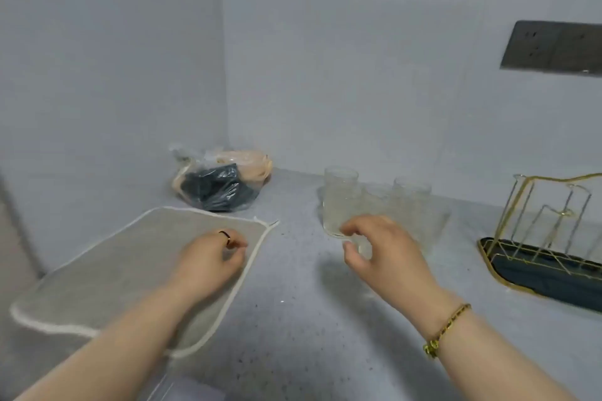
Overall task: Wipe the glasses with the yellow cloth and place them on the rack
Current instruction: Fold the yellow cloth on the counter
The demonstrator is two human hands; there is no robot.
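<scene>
The pale yellow cloth (123,270) lies flat on the counter at the left. My left hand (208,260), with a ring on it, rests on the cloth's right part, fingertips curled against the thumb and pinching the fabric. Several clear glasses (340,198) stand in a group at the middle right. My right hand (378,254) is in front of them, thumb and fingers curved apart around the base of the nearest glass without closing on it. The gold wire rack (537,238) on its dark tray stands at the far right, apart from both hands.
A clear plastic bag (221,185) with dark and orange contents sits in the back corner against the wall. A grey socket panel (553,49) is on the right wall. The speckled grey counter (293,319) runs between the cloth and the rack.
</scene>
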